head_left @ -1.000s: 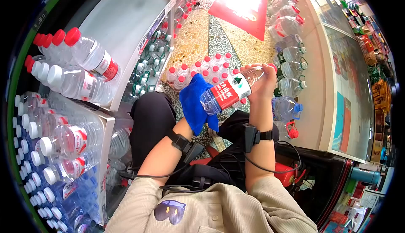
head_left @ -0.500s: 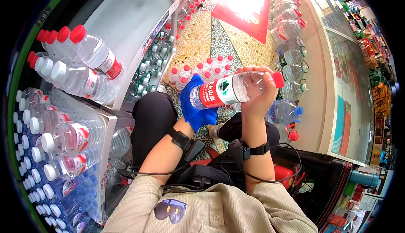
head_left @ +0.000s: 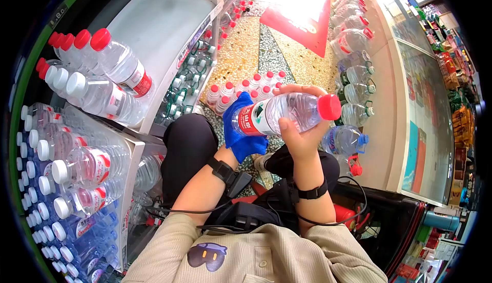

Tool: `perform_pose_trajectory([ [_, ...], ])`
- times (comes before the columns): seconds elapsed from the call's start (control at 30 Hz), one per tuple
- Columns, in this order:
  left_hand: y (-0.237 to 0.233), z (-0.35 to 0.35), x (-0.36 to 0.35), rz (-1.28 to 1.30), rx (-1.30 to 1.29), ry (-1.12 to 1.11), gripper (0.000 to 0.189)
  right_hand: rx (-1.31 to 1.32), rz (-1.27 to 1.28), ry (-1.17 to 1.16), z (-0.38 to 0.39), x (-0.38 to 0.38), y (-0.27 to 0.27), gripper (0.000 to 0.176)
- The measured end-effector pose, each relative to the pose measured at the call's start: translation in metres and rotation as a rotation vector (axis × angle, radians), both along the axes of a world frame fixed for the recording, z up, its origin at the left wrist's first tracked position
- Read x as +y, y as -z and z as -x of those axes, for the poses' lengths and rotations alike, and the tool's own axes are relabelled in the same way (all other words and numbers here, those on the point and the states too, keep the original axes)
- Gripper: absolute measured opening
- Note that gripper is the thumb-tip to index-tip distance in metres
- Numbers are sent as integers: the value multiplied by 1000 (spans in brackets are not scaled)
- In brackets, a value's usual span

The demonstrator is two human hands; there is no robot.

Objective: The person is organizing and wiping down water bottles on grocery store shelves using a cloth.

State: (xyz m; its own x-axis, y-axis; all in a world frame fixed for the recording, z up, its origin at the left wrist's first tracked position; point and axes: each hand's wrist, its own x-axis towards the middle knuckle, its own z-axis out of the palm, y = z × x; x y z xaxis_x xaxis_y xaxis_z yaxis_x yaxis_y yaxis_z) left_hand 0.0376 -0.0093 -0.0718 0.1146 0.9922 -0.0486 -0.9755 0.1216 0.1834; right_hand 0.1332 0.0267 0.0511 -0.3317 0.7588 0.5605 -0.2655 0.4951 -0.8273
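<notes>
A clear bottle [head_left: 294,110] with a red cap and a red-and-white label lies nearly level between my hands, its cap toward the right. My right hand [head_left: 303,137] is wrapped round the bottle near its shoulder, thumb in front and fingers behind. Around the bottle's base is a blue cloth [head_left: 237,138], pressed there by my left hand [head_left: 229,155], whose fingers are hidden under the cloth.
Red-capped bottles [head_left: 246,86] stand on the speckled floor ahead. At the left, shelves [head_left: 166,14] hold red-capped and white-capped bottles. Larger bottles [head_left: 353,91] line the base of a glass-fronted counter [head_left: 387,103] on the right. A red mat [head_left: 302,27] lies farther ahead.
The bottle has turned in my right hand and its cap has tilted toward me. My right thumb now lies lower across the front. The cloth has shifted slightly right.
</notes>
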Motion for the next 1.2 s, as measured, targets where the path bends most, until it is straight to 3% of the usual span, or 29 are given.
perform_pose_trajectory([
  [0.13, -21, 4, -4, -27, 131, -1, 39, -134, 12, -74, -8, -2, -11, 70],
  [0.23, -24, 4, -1, -142, 440, -38, 35, -320, -92, -39, -20, -1, -19, 73],
  [0.3, -14, 0, -2, -55, 414, -27, 43, -317, -67, -44, -21, -6, -19, 75],
  [0.37, -20, 6, 0, -158, 273, 12, 43, -259, -77, -20, -23, -7, -12, 75],
  [0.43, -25, 12, 0, -203, 993, -147, 41, -193, -78, -13, -26, -9, -14, 74],
  [0.53, -37, 27, 7, -87, 1924, -353, 35, -67, 123, 111, -33, -8, -21, 69],
  [0.57, -52, 33, 10, -103, 2051, -640, 37, 4, 189, 147, -37, 0, -20, 64],
  [0.63, -30, 34, 38, 138, 871, -352, 26, 198, 320, 227, -44, 20, -22, 48],
  [0.67, -23, 39, 57, 209, -79, -121, 24, 323, 391, 259, -44, 30, -26, 39],
  [0.77, -76, 39, 83, 364, -27, -339, 57, 314, 477, 144, -34, 65, -47, 38],
  [0.8, -88, 48, 76, 428, 169, -253, 53, 275, 426, 154, -17, 69, -66, 37],
  [0.93, -52, 39, 86, 502, 213, -283, 63, 121, 263, 117, 60, 101, -93, 36],
  [1.03, -72, 35, 83, 484, 361, -240, 66, -111, 311, -82, 137, 114, -116, 36],
  [1.07, -73, 34, 83, 466, 308, -201, 64, -240, 217, -84, 164, 125, -117, 36],
  [1.1, -67, 28, 87, 471, 329, -285, 64, -220, 211, -232, 193, 129, -118, 37],
  [1.13, -59, 23, 93, 477, 349, -365, 63, -287, 181, -226, 222, 132, -119, 38],
  [1.2, -58, 22, 93, 446, 346, -318, 61, -419, 179, -431, 277, 146, -117, 47],
])
